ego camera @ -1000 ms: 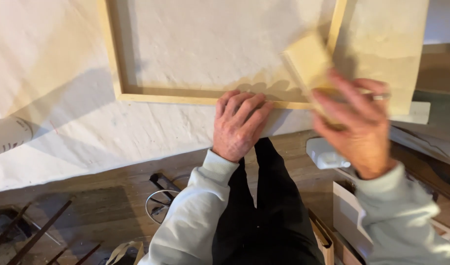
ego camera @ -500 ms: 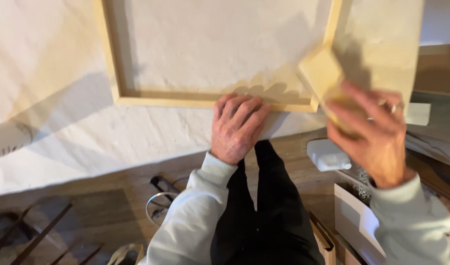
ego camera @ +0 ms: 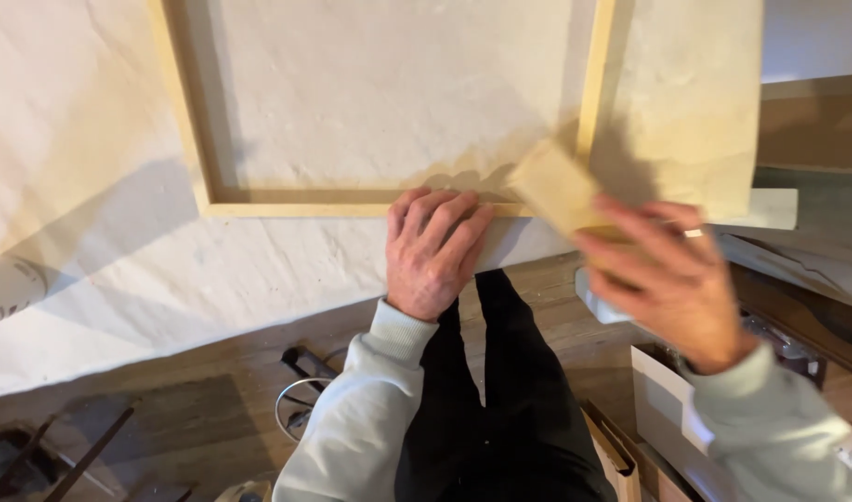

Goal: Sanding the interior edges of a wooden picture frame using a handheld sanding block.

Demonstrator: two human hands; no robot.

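A wide sheet of white, slightly crumpled cloth (ego camera: 101, 232) covers the work surface and hangs toward the dark wooden floor (ego camera: 166, 418). On it lies a pale rectangular wooden frame (ego camera: 287, 203), open in the middle, with its near rail running left to right and its right rail (ego camera: 593, 74) rising toward the top edge of the view. The person's legs in black trousers (ego camera: 510, 400) stand at the table edge, with grey sleeves above them.

The left hand (ego camera: 435, 251) lies flat, fingers spread and palm down, pressing on the near rail close to the frame's right corner; it grasps nothing, it only pins the wood. The right hand (ego camera: 672, 279), blurred by motion and wearing a ring, is closed around the lower end of a small pale rectangular block (ego camera: 556, 191), tilted, whose upper end sits at or just over that right corner; whether it touches the wood cannot be told.

To do this well, the judgement is that the flat hand should keep firm downward weight near the corner so the frame cannot slide on the loose cloth, while the block is held flush to the wood rather than on an edge, and moved in even strokes clear of the left fingertips.

Cardboard boxes (ego camera: 668, 409) stand on the floor at right.
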